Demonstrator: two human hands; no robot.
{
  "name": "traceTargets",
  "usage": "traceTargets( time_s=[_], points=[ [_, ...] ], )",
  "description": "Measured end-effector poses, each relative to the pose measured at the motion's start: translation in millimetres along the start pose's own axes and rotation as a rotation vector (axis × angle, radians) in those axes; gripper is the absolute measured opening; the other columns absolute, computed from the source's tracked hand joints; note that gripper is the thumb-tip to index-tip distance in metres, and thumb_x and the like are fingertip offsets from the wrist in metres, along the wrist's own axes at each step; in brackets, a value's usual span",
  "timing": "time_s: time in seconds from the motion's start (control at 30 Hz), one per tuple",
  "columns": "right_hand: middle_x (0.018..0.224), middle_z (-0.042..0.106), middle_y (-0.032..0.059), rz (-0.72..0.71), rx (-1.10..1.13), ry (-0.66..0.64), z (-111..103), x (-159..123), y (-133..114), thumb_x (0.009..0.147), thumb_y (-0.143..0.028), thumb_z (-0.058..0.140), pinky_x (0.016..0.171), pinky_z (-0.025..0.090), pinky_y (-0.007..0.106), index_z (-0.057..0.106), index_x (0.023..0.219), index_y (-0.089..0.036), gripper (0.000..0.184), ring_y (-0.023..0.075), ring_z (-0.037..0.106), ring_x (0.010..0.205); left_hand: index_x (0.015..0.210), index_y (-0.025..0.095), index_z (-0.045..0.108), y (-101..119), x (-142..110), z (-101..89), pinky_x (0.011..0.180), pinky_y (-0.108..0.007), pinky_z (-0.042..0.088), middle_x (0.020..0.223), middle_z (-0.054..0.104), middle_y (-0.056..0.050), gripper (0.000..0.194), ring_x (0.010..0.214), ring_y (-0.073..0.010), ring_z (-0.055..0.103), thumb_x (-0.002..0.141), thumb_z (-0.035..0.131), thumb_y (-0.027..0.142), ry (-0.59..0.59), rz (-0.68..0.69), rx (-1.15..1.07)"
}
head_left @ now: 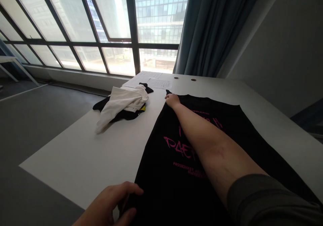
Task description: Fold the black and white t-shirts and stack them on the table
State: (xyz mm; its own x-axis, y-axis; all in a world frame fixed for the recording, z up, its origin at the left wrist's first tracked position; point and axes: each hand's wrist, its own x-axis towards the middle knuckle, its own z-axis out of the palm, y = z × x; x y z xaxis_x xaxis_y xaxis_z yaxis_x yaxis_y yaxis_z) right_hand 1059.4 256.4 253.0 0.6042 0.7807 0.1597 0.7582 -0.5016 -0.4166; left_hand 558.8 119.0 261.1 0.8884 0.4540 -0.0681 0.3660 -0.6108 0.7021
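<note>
Pinching the near left edge of the black T-shirt [227, 131] spread on the white table [101, 152], the left hand [113, 202] grips; the right hand [173, 100] clasps its far corner.

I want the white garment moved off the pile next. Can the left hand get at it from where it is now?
Probably yes. The left hand pinches the near edge of the black shirt, while the white garment lies farther up the table. Only bare tabletop lies between them, though it would take a long forward reach.
</note>
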Motion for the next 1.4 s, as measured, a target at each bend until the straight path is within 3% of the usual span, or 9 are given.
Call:
traceTargets(
  time_s=[0.3, 0.53, 0.7, 0.8, 0.87, 0.97, 1.17, 1.27, 1.4],
  points=[
    [0.116, 0.079, 0.0108, 0.185, 0.056, 0.123, -69.0, -32.6, 93.9, 0.094, -0.032, 0.060, 0.091, 0.054, 0.028, 0.081, 0.116, -0.016, 0.034, 0.0257, 0.073, 0.109, 0.112, 0.033, 0.073, 95.7, 38.1, 19.3, 0.093, -0.030, 0.059, 0.101, 0.080, 0.000, 0.028, 0.089, -0.0191, 0.073, 0.089, 0.061, 0.023, -0.280, 0.367, 0.097],
    [0.126, 0.076, 0.0102, 0.218, -0.023, 0.055, -75.0, -70.4, 158.0, 0.090, -0.022, 0.060, 0.099, 0.052, 0.030, 0.077, 0.126, -0.018, 0.039, 0.0246, 0.069, 0.117, 0.105, 0.027, 0.073, 144.2, 60.8, 65.6, 0.071, -0.024, 0.055, 0.087, 0.076, 0.001, 0.011, 0.075, -0.0170, 0.073, 0.097, 0.065, 0.028, -0.418, 0.626, 0.330],
    [0.155, 0.053, 0.0160, 0.189, -0.120, 0.061, -55.0, -90.4, 170.7, 0.099, -0.031, 0.054, 0.116, 0.041, 0.048, 0.066, 0.144, -0.023, 0.048, 0.0347, 0.050, 0.141, 0.140, 0.028, 0.063, 148.1, 67.2, 88.2, 0.069, -0.029, 0.059, 0.084, 0.078, -0.001, 0.046, 0.073, -0.0228, 0.076, 0.097, 0.070, 0.041, -0.443, 0.555, 0.398],
    [0.163, 0.041, 0.0191, 0.199, -0.147, 0.072, -47.8, -94.6, 172.7, 0.104, -0.037, 0.045, 0.119, 0.036, 0.054, 0.058, 0.153, -0.023, 0.053, 0.0382, 0.042, 0.148, 0.147, 0.026, 0.058, 141.7, 67.4, 94.4, 0.100, -0.041, 0.060, 0.126, 0.076, -0.011, 0.059, 0.116, -0.0308, 0.073, 0.093, 0.074, 0.042, -0.265, 0.447, 0.383],
    [0.162, 0.043, 0.0203, 0.200, -0.153, 0.056, -45.9, -93.5, 173.7, 0.106, -0.039, 0.041, 0.120, 0.035, 0.053, 0.054, 0.157, -0.021, 0.056, 0.0380, 0.041, 0.149, 0.152, 0.026, 0.055, 131.3, 67.6, 99.0, 0.117, -0.053, 0.048, 0.156, 0.057, -0.014, 0.062, 0.144, -0.0362, 0.053, 0.094, 0.072, 0.038, -0.201, 0.439, 0.415],
    [0.160, 0.048, 0.0203, 0.192, -0.159, 0.032, -43.9, -89.7, 174.2, 0.107, -0.037, 0.038, 0.122, 0.032, 0.049, 0.051, 0.159, -0.017, 0.057, 0.0351, 0.042, 0.149, 0.160, 0.033, 0.047, 108.9, 68.3, 107.8, 0.123, -0.063, 0.039, 0.171, 0.037, -0.012, 0.065, 0.157, -0.0393, 0.035, 0.098, 0.066, 0.039, -0.199, 0.481, 0.454],
    [0.165, 0.041, 0.0164, 0.194, -0.169, 0.080, -43.6, -95.9, 173.6, 0.105, -0.037, 0.043, 0.121, 0.034, 0.047, 0.054, 0.158, -0.021, 0.056, 0.0350, 0.038, 0.150, 0.157, 0.025, 0.053, 76.7, 73.8, 114.2, 0.120, -0.062, 0.043, 0.167, 0.042, -0.015, 0.053, 0.153, -0.0371, 0.042, 0.105, 0.051, 0.034, 0.128, 0.184, 0.478],
    [0.167, 0.036, 0.0142, 0.139, -0.193, 0.202, -50.8, -101.4, 164.2, 0.103, -0.037, 0.051, 0.118, 0.036, 0.048, 0.062, 0.150, -0.024, 0.050, 0.0367, 0.033, 0.150, 0.147, 0.026, 0.061, 77.5, 75.1, 106.0, 0.116, -0.060, 0.048, 0.155, 0.057, -0.013, 0.047, 0.142, -0.0356, 0.054, 0.101, 0.054, 0.031, 0.135, 0.125, 0.439],
    [0.148, 0.056, 0.0166, 0.042, -0.223, 0.206, -58.8, -91.5, 128.9, 0.105, -0.042, 0.047, 0.111, 0.041, 0.051, 0.068, 0.139, -0.024, 0.044, 0.0370, 0.043, 0.138, 0.138, 0.028, 0.064, 84.4, 71.9, 90.8, 0.096, -0.043, 0.059, 0.117, 0.075, -0.009, 0.040, 0.108, -0.0265, 0.072, 0.101, 0.050, 0.027, 0.070, 0.045, 0.316]
  ],
)
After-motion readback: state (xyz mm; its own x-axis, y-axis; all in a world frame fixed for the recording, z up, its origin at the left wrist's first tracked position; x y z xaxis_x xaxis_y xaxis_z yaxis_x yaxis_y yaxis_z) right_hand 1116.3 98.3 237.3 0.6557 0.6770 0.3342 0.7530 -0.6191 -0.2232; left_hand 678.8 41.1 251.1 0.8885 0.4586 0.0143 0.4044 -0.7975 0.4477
